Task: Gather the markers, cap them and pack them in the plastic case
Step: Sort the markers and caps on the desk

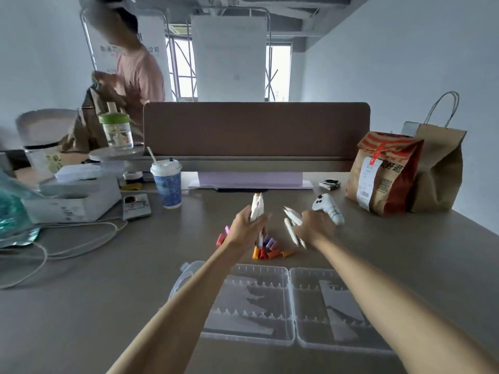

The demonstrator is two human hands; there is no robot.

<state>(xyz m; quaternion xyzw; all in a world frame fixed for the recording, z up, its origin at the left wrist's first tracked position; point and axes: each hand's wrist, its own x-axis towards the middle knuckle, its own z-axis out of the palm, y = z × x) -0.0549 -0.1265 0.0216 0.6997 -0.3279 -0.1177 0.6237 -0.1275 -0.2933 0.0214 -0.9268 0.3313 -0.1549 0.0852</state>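
White upright markers (256, 209): slim pale barrels with small coloured marks, bunched and standing nearly vertical at the middle of the frame. Their ends stick out above and below the fist. Whether any wears a cap cannot be told.
Left hand (247, 229): fingers curled round the upright markers, gripping the bunch at mid-length, just above the caps.
White fanned markers (292, 221): several plain barrels spread like a fan, right of centre. Some point up and left, others slant down toward the surface.
Right hand (314, 228): fingers closed round the fanned markers, whose barrels poke out on the left side of the knuckles.
Caps (266, 247): loose pile of orange, red, purple and pink, lying on the surface directly below the left hand, with a few pink ones off to its left.
Plastic case (251, 333): clear, opened flat in two halves with toothed ridges. It lies at the lower middle of the frame, under both forearms, near the caps but apart from them.
Surface (108, 292): grey-brown.
Controller (328, 209): white, just behind the right hand.
Cup (168, 184): blue patterned, white lid, straw, left of centre.
Paper bags (383, 174): brown, at the right edge.
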